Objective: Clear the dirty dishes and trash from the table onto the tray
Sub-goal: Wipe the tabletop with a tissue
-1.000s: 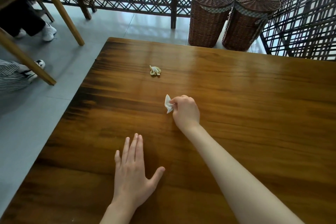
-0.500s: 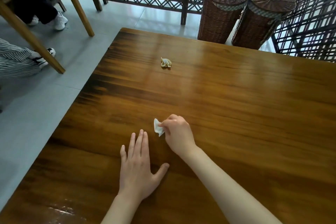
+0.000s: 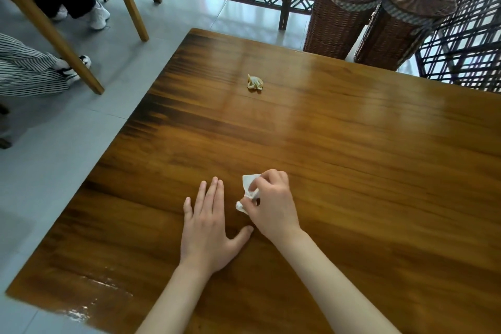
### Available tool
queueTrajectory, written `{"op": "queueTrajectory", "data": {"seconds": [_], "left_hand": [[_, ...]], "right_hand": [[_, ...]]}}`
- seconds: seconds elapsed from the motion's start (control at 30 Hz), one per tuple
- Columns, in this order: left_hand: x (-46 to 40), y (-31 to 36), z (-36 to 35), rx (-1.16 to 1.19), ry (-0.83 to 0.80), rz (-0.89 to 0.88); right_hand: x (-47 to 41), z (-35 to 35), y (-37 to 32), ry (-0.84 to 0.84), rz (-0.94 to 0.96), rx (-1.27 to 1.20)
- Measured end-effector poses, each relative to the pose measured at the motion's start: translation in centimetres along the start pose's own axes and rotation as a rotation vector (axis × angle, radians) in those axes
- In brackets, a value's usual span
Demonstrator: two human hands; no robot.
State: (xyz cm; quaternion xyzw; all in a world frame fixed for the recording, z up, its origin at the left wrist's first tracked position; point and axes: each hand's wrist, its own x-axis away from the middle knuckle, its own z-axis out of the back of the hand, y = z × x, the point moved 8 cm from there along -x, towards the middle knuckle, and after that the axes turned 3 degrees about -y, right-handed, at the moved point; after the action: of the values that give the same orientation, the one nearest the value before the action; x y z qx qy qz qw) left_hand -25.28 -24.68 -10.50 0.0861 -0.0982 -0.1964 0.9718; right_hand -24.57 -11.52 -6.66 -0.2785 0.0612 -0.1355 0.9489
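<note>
My right hand (image 3: 271,203) pinches a small crumpled white napkin (image 3: 248,190) just above the brown wooden table (image 3: 352,157). My left hand (image 3: 207,228) lies flat on the tabletop beside it, fingers straight and thumb spread toward the right wrist. Farther out, near the table's middle left, lies a yellowish crumpled scrap of trash (image 3: 254,83). No tray or dishes appear in this view.
Two lidded wicker baskets (image 3: 344,11) (image 3: 406,24) stand on the floor past the table's far edge, against a dark lattice screen. At left are another table's wooden legs (image 3: 57,38) and seated people's feet (image 3: 97,15). A wet streak (image 3: 103,285) shines near the front-left corner.
My right hand has pulled the white napkin back toward me, from mid-table to beside my left hand. The left hand stays flat on the table.
</note>
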Motion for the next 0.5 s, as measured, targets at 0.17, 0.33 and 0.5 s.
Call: {"op": "queueTrajectory", "data": {"seconds": [0.17,0.33,0.5], "left_hand": [[0.0,0.0,0.0,0.010,0.011,-0.002],[0.0,0.0,0.1,-0.001,0.010,0.011],[0.1,-0.1,0.1,0.007,0.023,0.003]], "right_hand": [[0.7,-0.2,0.6,-0.011,-0.044,0.089],[1.5,-1.2,-1.6,-0.060,0.061,0.177],[-0.1,0.0,-0.3,-0.096,0.062,0.059]]}}
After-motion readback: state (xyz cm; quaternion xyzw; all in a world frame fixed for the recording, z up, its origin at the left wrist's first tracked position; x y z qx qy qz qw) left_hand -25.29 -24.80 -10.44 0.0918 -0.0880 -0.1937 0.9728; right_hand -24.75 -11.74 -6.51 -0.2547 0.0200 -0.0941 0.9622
